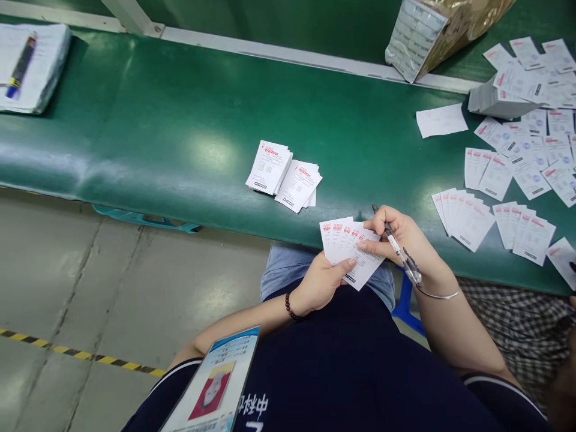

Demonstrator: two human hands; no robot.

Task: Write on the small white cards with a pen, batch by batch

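My left hand [324,281] is closed on a small fan of white printed cards [339,240], its thumb pressed on their lower part. Red print runs along the tops of the cards. My right hand [400,237] pinches the right side of the same fan between thumb and fingers. A pen [402,258] with a clear barrel is also tucked in that hand, lying across the fingers. Beyond the fan, two stacks of similar cards, a left stack [269,168] and a right stack [297,185], rest side by side on the green table [180,126].
More cards [526,138] lie scattered and fanned at the right, around a tall card stack [499,99]. A blank paper slip [441,120] and a taped box [427,36] are near the back. At far left, a marker [21,66] lies on a paper pad [49,66]. Someone sits at right.
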